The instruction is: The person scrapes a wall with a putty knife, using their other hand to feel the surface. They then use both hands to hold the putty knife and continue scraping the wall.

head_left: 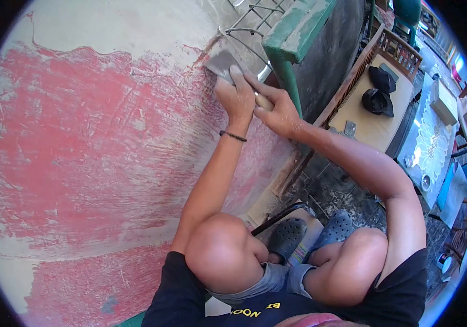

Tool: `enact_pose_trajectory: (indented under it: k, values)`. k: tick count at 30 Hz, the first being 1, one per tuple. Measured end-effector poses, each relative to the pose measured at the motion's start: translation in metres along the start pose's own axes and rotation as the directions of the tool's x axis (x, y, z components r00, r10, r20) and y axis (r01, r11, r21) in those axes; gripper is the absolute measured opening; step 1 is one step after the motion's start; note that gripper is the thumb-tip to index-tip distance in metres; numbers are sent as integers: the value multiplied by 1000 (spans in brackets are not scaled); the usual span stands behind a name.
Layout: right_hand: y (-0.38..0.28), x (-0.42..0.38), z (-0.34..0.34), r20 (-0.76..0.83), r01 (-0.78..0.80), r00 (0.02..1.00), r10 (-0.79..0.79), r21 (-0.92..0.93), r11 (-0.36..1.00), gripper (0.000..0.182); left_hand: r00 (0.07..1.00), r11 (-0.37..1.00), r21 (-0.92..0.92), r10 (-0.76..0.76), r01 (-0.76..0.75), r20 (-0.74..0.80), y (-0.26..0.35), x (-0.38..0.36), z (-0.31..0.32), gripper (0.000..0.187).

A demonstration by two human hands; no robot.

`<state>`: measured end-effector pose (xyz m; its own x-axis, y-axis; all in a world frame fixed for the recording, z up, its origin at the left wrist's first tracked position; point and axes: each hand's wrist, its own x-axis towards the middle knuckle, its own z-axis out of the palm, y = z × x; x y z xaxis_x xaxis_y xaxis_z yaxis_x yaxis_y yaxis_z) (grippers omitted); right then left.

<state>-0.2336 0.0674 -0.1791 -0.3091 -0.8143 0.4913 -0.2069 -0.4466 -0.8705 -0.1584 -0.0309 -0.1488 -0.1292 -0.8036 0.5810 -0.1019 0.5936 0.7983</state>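
A scraper point(222, 63) with a wide metal blade and a pale wooden handle lies with its blade against a wall point(81, 136) of patchy red and off-white paint. My right hand point(280, 113) is wrapped around the handle. Close beside it, my left hand point(236, 99) grips the scraper near the blade, fingers pressed on the metal. The blade's edge meets the wall by the corner of an opening with a wire grille point(252, 30). White dust speckles both hands. Worn, scratched paint surrounds the blade.
A green post and ledge point(299, 38) stand just right of my hands. Beyond is a wooden bench point(375, 103) with dark caps point(378, 101) and a metal plate point(349, 128). A table with a lace cloth point(430, 147) stands further right. Debris covers the dark floor point(337, 188).
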Motion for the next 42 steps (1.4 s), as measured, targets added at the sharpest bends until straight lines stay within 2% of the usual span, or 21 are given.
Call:
enact_pose_trajectory:
  k: [1,2,5,6,9,10,13,14,17,20,23,24,27,30,33,34,35,37,38,42]
  values:
    - [-3,5,-3,-7,6,1000,-6,4,1000,70,998,995,-74,-60,61,12,2,4,4,39]
    - [5,5,1,-32,52,998,-51,19,998,69,998,998,-37,-58,58,-12,6,4,4,40]
    - [8,-10,10,-50,29,998,-31,-34,999,68,1000,990,143,-7,10,-17,1,-11,-8,40]
    - [5,-17,10,-11,-15,1000,15,29,999,69,1000,1000,22,-13,12,19,-2,-14,-11,41]
    - [11,-22,13,5,14,1000,-14,-3,1000,69,995,997,10,-79,78,53,-3,-24,-19,36]
    - [10,-17,12,9,26,1000,-26,2,1000,68,1000,996,81,23,-23,-5,4,-20,-15,37]
    - [-4,4,4,39,19,999,-21,28,999,74,999,999,42,-36,35,33,27,0,-11,38]
    - [-13,7,-3,88,-59,995,55,46,997,73,995,995,-20,-96,96,-12,32,2,-5,39]
    - [-2,-5,0,77,9,997,-12,39,999,73,999,995,92,-43,45,-24,4,-9,-10,40]
    - [9,-28,5,67,-8,998,11,-40,999,68,990,984,-114,-133,137,46,-20,-38,-20,40]
    - [13,-16,4,59,31,998,-31,-3,1000,68,997,988,140,69,-62,-45,-15,-20,-13,43]
    - [8,-6,2,81,12,997,-16,49,999,76,1000,997,71,1,-1,7,6,-12,-12,42]
    - [-2,4,-1,82,38,996,-40,26,999,77,998,998,50,-46,48,-39,17,-4,-8,41]
    - [6,-14,7,38,58,998,-58,-11,998,67,999,999,17,-35,35,-9,-3,-23,-15,41]
    - [9,-19,5,75,46,996,-42,-48,998,68,996,996,-33,-78,80,48,-10,-30,-19,41]
    - [6,-15,5,73,53,996,-52,-11,999,69,997,993,90,75,-72,-21,-16,-20,-16,42]
    - [5,-9,5,64,51,997,-52,9,999,69,999,995,89,41,-40,-13,-21,-15,-18,42]
    - [-2,3,2,59,49,997,-51,34,998,69,999,997,74,-30,31,-10,12,-3,-14,42]
    - [-5,4,1,45,91,995,-91,-6,996,69,999,999,-10,-35,35,-24,24,-4,-11,43]
    - [9,-13,-1,88,82,993,-77,-51,995,69,997,997,-18,-71,71,-10,-9,-26,-12,43]
